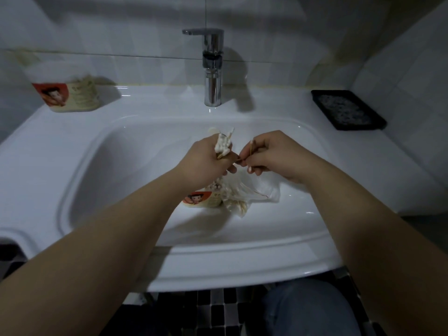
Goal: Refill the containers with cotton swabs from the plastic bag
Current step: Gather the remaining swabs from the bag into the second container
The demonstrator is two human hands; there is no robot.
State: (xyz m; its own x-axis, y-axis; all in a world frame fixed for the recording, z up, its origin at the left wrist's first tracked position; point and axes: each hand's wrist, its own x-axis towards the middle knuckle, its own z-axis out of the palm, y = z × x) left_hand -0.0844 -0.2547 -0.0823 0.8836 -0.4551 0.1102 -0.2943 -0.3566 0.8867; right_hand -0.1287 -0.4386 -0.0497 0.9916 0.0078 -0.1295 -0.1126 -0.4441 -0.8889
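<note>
left hand (206,158) fisted round a bunch of cotton swabs (224,144), right hand (276,156) pinching a loose swab (251,149). container (206,198) sits in the sink (121,178) below the left hand, plastic bag (249,192) just beside it. suggest adding the stray to the bunch, aligning tips, lowering them in upright.
</note>
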